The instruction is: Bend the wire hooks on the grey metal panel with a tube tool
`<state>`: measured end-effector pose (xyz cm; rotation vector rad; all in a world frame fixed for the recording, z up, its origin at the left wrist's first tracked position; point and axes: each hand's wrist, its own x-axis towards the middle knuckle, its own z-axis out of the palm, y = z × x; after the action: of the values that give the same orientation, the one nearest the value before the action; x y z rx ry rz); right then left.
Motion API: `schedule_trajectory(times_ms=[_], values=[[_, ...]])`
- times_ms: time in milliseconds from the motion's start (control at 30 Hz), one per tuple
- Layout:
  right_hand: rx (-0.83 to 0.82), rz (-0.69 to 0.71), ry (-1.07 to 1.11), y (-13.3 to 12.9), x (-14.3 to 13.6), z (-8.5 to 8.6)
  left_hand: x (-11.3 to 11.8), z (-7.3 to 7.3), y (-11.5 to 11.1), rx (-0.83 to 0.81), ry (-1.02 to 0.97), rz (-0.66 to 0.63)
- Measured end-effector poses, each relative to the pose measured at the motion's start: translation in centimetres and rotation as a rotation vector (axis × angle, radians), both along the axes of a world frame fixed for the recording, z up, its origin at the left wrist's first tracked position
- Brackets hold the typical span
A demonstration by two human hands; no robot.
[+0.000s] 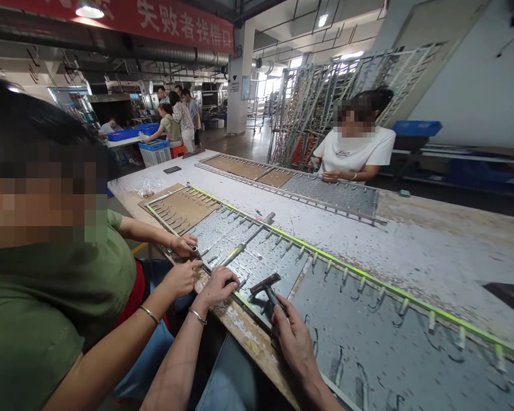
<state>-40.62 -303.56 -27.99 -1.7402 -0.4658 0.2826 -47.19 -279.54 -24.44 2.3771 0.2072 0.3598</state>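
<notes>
A long frame with a yellow-green rail [321,249] and rows of small hooks lies across the table. My right hand [293,337] is wrapped round the handle of a hammer [265,284], whose dark head is over the frame's near side. At the near rail, left of the hammer, my left hand [217,285] has its fingers bent together beside a small hook; whether they pinch it is hard to make out. A metal bracelet [197,315] circles my left wrist. Grey speckled sheet [368,342] shows beneath the frame.
Close on my left, a person in a green shirt [47,308] has both hands at the same near rail. Across the table [420,251], a person in white [379,145] works at a second frame [325,204]. A dark flat object [512,298] lies at the right.
</notes>
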Motion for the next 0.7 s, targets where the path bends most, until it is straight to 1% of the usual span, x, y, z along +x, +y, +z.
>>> schedule_trajectory(times_ms=[200,367,533,700], values=[[-0.010,0.000,-0.012,0.0,0.0,0.0,-0.1,0.1,0.1,0.003,0.000,-0.015],[0.026,0.007,-0.020,0.1,0.0,0.1,-0.1,0.5,1.1,-0.023,0.003,-0.100],[0.048,0.021,-0.025,0.2,-0.1,0.3,0.2,0.4,2.3,-0.107,-0.058,-0.195],[0.036,0.010,-0.073,0.3,-0.2,0.8,0.1,0.4,3.0,-0.177,-0.081,-0.224]])
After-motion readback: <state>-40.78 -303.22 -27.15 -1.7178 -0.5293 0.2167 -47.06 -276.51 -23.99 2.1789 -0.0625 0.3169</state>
